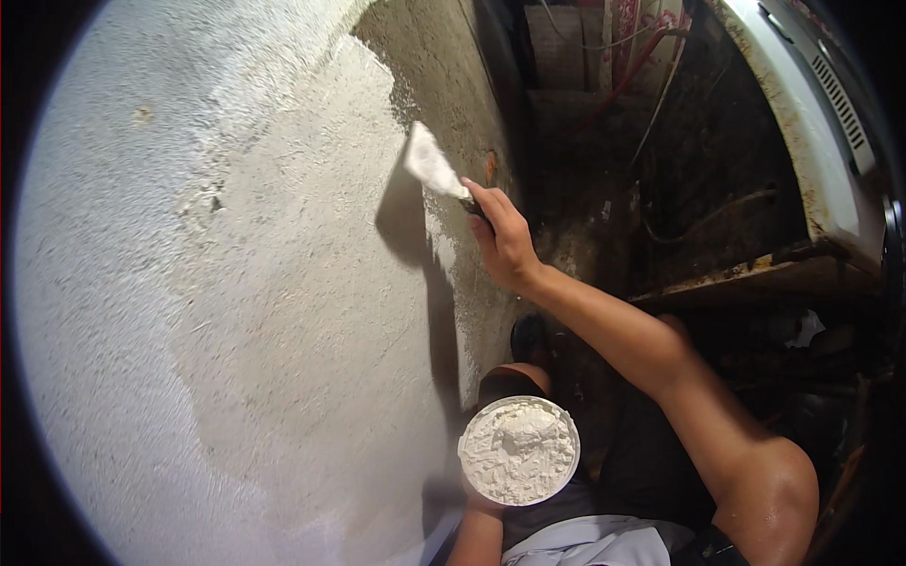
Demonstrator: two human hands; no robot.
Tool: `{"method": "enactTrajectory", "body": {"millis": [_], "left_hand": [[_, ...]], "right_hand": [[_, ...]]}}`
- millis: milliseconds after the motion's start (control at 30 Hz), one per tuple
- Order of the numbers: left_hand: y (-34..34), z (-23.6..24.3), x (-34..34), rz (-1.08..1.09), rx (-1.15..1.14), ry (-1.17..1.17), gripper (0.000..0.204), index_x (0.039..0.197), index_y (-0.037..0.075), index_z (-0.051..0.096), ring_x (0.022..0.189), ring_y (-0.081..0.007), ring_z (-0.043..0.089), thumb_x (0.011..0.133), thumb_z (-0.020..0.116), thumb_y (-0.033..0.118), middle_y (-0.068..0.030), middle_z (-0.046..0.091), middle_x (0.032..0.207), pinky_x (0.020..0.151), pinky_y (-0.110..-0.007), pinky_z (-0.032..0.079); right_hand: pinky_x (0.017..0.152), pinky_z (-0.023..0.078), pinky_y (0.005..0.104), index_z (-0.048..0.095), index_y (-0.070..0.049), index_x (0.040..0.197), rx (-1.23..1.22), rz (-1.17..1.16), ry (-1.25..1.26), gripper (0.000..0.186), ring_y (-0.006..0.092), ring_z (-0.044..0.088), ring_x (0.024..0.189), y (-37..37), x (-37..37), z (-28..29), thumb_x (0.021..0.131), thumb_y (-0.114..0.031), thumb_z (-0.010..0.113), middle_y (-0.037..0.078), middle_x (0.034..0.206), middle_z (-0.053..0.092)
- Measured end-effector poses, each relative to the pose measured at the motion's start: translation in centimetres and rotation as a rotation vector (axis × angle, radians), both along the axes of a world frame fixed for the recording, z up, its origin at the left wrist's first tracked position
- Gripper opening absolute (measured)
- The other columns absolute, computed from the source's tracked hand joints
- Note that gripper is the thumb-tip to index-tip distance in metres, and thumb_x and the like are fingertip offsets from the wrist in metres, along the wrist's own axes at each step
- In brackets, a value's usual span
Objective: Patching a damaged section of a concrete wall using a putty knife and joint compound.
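Note:
My right hand (505,236) is wrapped round the dark handle of a putty knife (431,162). Thick white paste coats the blade, which is up at the wall (283,302), close to the edge between the pale coated area and the darker bare part; whether it touches cannot be told. Low in the middle, a round white tub (519,451) of white putty is held up in front of my body. My left hand (482,503) supports it from below, its fingers hidden by the tub.
At the right stands a white, rust-edged appliance (793,123) with a vent grille and an open dark side. Hoses and a red cable (623,90) run behind it. A dark shoe (530,335) is on the floor between wall and appliance. Crumpled white scrap (805,328) lies at the right.

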State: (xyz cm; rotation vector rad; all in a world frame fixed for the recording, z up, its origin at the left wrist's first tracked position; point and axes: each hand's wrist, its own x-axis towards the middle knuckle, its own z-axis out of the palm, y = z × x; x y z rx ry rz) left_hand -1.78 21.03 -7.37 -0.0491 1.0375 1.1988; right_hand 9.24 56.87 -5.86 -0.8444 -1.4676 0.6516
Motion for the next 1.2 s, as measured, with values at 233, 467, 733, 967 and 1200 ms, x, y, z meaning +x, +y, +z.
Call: {"method": "enactTrajectory", "body": {"millis": [233,467,733,967,1200], "left_hand": [[2.5,-4.3,-1.7,0.240,0.204,-0.718,0.072,0.155,0.006,0.041,0.144,-0.0412,0.041,0.105,0.034,0.058,-0.0192,0.042,0.158,0.118,-0.059,0.035],[3.6,-5.3,0.4,0.008,-0.036,-0.049,0.074,0.157,0.010,0.040,0.148,-0.0408,0.036,0.104,0.033,0.061,-0.0155,0.039,0.162,0.121,-0.060,0.028],[1.2,-3.4,1.3,0.047,-0.032,-0.082,0.076,0.157,0.009,0.038,0.148,-0.0437,0.034,0.103,0.034,0.062,-0.0179,0.036,0.163,0.122,-0.062,0.027],[0.2,-1.1,2.1,-0.009,-0.020,0.014,0.076,0.157,0.009,0.038,0.148,-0.0431,0.034,0.103,0.035,0.061,-0.0182,0.035,0.163,0.121,-0.062,0.027],[0.5,-2.9,-2.2,0.031,0.008,-0.094,0.075,0.158,0.009,0.037,0.149,-0.0433,0.033,0.103,0.035,0.061,-0.0179,0.034,0.164,0.122,-0.063,0.025]], "right_hand": [[0.081,0.052,0.0405,0.044,0.001,0.150,0.276,0.033,-0.202,0.074,0.0356,0.062,0.093,4.1,-1.3,-2.6,0.082,0.007,0.073,0.018,0.106,0.059],[0.087,0.053,0.0423,0.047,0.001,0.147,0.152,0.120,-0.369,0.071,0.0357,0.062,0.100,2.8,4.1,-10.5,0.082,0.007,0.074,0.018,0.109,0.059],[0.087,0.054,0.0392,0.051,0.001,0.145,0.246,-0.015,-0.130,0.064,0.0353,0.063,0.100,1.0,2.2,-3.3,0.085,0.006,0.072,0.020,0.113,0.061],[0.087,0.053,0.0407,0.049,0.002,0.146,0.277,0.007,-0.323,0.064,0.0349,0.061,0.101,2.7,2.0,-3.1,0.086,0.006,0.071,0.019,0.113,0.057],[0.089,0.054,0.0412,0.054,-0.002,0.141,0.147,0.056,-0.375,0.060,0.0369,0.062,0.104,1.1,2.5,-4.3,0.085,0.006,0.071,0.019,0.115,0.060]]}}
